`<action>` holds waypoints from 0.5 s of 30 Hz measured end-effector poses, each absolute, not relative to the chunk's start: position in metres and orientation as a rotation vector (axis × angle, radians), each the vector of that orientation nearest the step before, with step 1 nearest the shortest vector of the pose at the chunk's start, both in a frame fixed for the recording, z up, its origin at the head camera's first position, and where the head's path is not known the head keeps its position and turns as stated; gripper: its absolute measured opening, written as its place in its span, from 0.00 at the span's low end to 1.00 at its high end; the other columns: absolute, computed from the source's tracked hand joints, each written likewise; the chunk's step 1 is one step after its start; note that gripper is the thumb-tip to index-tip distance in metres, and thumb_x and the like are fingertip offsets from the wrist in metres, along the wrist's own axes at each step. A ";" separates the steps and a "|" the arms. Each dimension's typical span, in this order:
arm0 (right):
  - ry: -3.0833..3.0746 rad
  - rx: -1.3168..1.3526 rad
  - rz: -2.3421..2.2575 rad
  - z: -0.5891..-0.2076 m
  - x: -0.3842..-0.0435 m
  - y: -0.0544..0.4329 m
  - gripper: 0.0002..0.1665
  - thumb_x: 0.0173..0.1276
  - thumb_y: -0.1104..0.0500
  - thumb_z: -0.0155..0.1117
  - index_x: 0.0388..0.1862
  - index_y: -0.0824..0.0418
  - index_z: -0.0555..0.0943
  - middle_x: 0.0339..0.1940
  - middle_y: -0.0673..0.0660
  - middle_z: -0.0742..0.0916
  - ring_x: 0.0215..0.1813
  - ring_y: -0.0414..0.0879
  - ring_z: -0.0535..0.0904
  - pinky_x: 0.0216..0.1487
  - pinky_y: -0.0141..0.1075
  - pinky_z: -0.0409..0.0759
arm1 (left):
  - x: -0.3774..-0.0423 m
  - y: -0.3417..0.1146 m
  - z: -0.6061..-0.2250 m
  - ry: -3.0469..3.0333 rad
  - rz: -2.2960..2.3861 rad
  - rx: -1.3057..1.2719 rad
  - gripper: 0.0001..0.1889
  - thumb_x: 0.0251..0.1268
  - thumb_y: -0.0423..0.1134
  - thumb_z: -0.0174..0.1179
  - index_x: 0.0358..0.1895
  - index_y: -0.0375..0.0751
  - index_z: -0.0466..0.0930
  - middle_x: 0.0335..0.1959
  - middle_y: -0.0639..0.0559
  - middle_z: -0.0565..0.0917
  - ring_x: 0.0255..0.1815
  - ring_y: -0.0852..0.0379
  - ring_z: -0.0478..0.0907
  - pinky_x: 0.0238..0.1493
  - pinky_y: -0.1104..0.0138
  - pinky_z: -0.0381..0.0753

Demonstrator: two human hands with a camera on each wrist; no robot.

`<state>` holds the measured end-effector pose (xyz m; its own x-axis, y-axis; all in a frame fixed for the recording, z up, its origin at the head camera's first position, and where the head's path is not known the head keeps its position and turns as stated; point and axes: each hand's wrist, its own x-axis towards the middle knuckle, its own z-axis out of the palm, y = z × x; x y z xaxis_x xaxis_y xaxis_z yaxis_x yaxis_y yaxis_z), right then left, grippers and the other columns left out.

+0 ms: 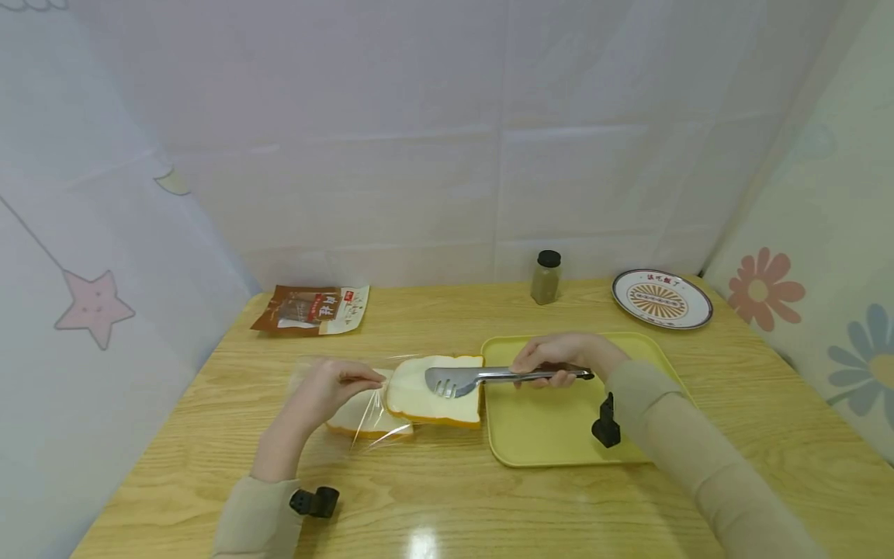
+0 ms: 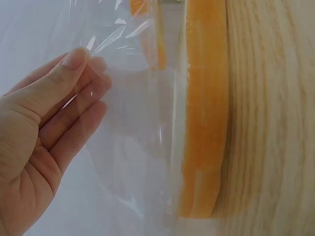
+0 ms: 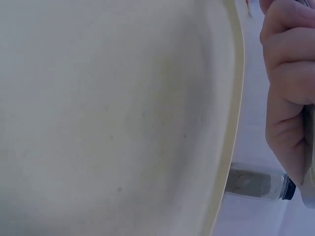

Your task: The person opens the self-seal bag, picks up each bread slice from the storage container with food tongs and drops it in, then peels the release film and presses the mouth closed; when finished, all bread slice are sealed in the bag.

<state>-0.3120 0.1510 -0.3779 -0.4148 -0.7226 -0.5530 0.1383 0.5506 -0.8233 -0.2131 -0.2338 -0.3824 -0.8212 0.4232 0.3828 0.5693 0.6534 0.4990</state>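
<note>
In the head view my left hand (image 1: 317, 400) pinches the edge of a clear plastic bag (image 2: 130, 118) between thumb and fingertips. One bread slice (image 1: 356, 418) with an orange-brown crust lies inside the bag. A second bread slice (image 1: 408, 392) overlaps it to the right, its right edge close to the tray's left rim. My right hand (image 1: 562, 357) grips metal serving tongs (image 1: 496, 374), their slotted head lying over the upper face of the second slice. The lower jaw of the tongs is hidden. The left wrist view shows the crust (image 2: 204, 108) of a slice beside the bag.
A yellow tray (image 1: 559, 458) sits below my right hand. Behind it stand a jar (image 1: 545, 281) with a black lid and a white patterned plate (image 1: 660, 299). A brown-and-white food packet (image 1: 310, 310) lies at the back left, near the curtain wall.
</note>
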 end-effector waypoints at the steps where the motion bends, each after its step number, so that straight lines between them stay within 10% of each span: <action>1: 1.762 -0.480 -1.026 -0.377 -0.313 0.153 0.25 0.71 0.51 0.54 0.49 0.74 0.76 0.15 0.50 0.73 0.09 0.36 0.55 0.09 0.27 0.57 | -0.213 -0.234 -0.382 -2.631 -0.910 -0.803 0.06 0.54 0.31 0.66 0.35 0.41 0.88 0.34 0.50 0.88 0.35 0.55 0.86 0.38 0.70 0.85; 15: 1.798 -0.484 -0.976 -0.375 -0.317 0.150 0.24 0.72 0.51 0.53 0.48 0.73 0.77 0.15 0.50 0.73 0.09 0.36 0.56 0.09 0.27 0.58 | -0.211 -0.235 -0.379 -2.652 -0.914 -0.784 0.05 0.56 0.32 0.65 0.35 0.41 0.88 0.33 0.53 0.88 0.36 0.57 0.86 0.39 0.70 0.84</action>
